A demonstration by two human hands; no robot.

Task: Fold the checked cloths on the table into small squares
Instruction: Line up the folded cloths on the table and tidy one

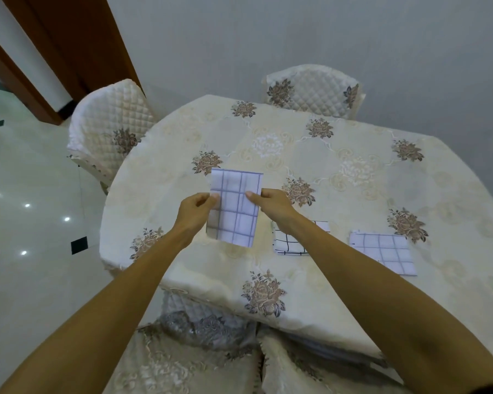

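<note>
The person holds one grey-checked cloth, folded to a tall rectangle, by its two long side edges. The left hand pinches the left edge between thumb and curled fingers, and the right hand pinches the right edge at the same height, thumb on top. About half of the cloth stands beyond the grip and half hangs on the near side of it. Its near edge throws a small shadow on the cream floral tablecloth, so it seems lifted, though I cannot tell whether any part touches. Beyond the grip the table runs bare to its far edge. To the left of the left hand there is a short stretch of cover before the rounded table edge drops towards the glossy tiled floor. To the right of the right hand, just under that forearm, lies a black-checked cloth, folded and partly hidden. Further right again, well apart from the grip, lies a second grey-checked cloth, folded flat to a near square. That makes three checked cloths: one held, two lying. There are three quilted chairs. One stands beyond and left of the grip, one at the far edge, and one is tucked in on the near side between the forearms.
</note>
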